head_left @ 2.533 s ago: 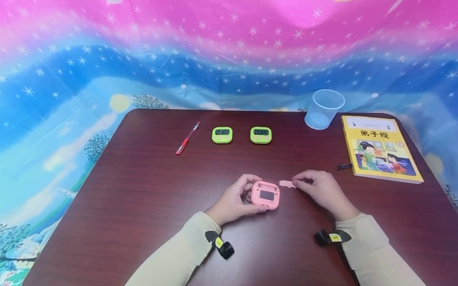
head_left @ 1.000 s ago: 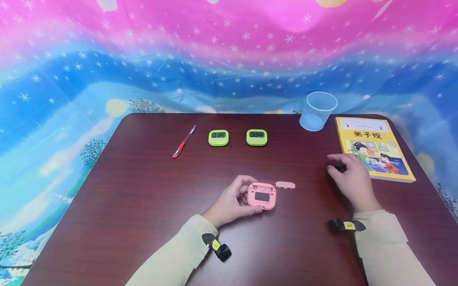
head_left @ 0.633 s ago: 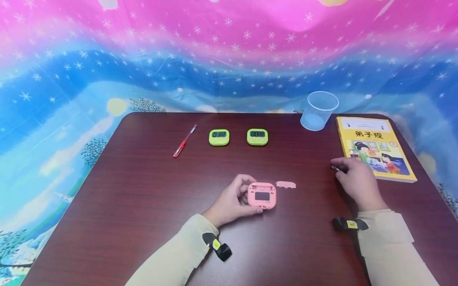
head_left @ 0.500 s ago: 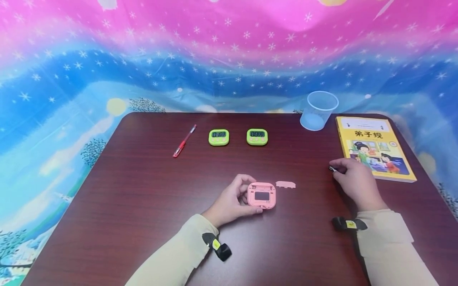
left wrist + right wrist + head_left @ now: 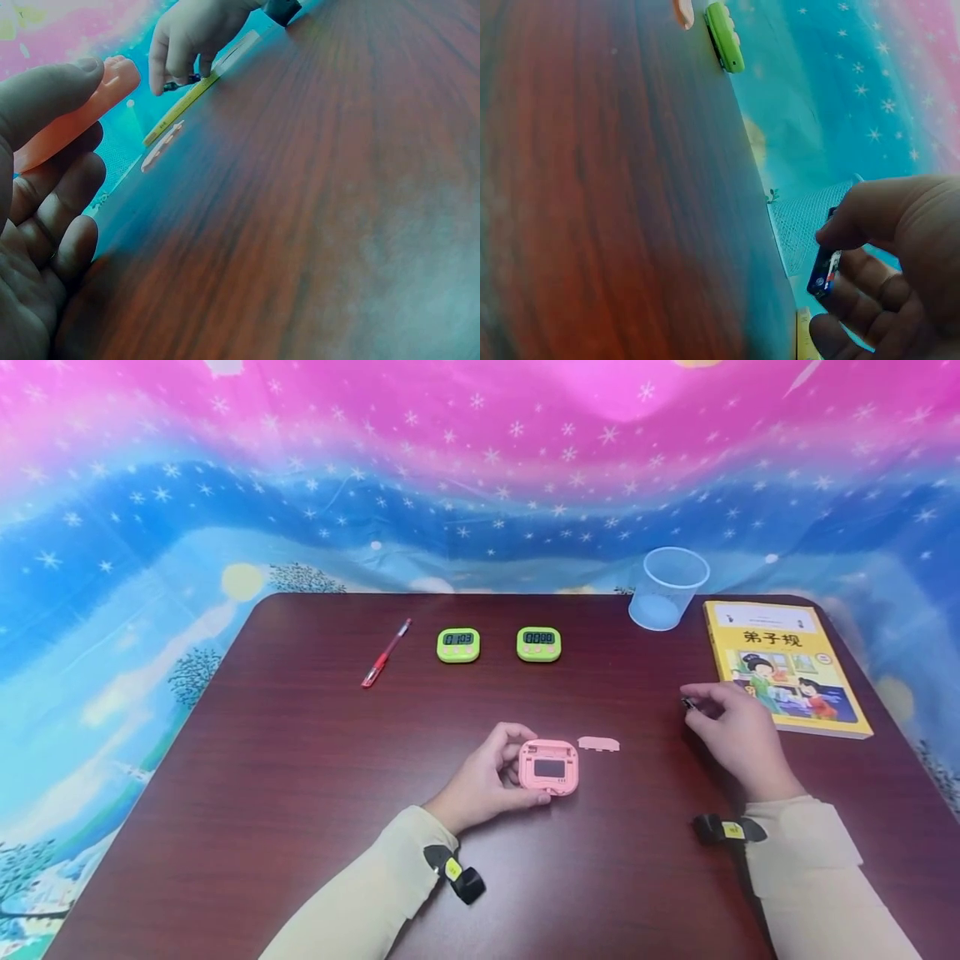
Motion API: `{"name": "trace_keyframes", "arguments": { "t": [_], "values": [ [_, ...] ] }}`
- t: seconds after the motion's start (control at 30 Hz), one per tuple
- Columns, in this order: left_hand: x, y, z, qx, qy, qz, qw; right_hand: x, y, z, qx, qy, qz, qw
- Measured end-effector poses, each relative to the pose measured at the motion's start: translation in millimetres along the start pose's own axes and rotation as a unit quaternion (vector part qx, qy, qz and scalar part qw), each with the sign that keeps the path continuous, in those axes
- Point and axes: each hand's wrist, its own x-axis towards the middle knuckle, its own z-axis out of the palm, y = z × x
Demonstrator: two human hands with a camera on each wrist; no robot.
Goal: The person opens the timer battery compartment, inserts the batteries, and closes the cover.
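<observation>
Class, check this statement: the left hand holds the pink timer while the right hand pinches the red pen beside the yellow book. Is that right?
Not quite. The right hand pinches a small battery, not the red pen, which lies untouched at the far left of the table; the right wrist view shows it. The left hand does hold the pink timer, beside the yellow book.

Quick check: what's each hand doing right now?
Left hand: grips the pink timer.
Right hand: pinches a small battery.

We see a glossy dark wood-grain table [image 5: 300, 760], a smooth pink plastic timer [image 5: 549, 767], a clear plastic cup [image 5: 667, 587] and a glossy paper book [image 5: 783, 664].
</observation>
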Motion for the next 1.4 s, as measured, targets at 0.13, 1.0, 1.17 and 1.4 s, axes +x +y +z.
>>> {"name": "trace_keyframes", "arguments": {
  "t": [0.13,1.0,1.17,1.4],
  "values": [
    [0.8,-1.4,-0.4,-0.005,-0.003,-0.001,1.0000,-1.3,-3.5,-0.1,0.010,0.023,-0.008,1.000],
    [0.4,-0.3,-0.3,-0.016,-0.006,0.001,0.9999,-9.6,-25.4,16.8,0.074,0.078,-0.120,0.987],
    [0.9,-0.6,0.0,-0.012,-0.006,0.006,0.9999,-13.8,-37.0,25.3,0.077,0.067,-0.144,0.984],
    [1.2,-1.4,-0.1,-0.002,-0.005,0.004,1.0000,-22.9,-54.1,36.7,0.087,0.060,-0.167,0.980]
  ]
}}
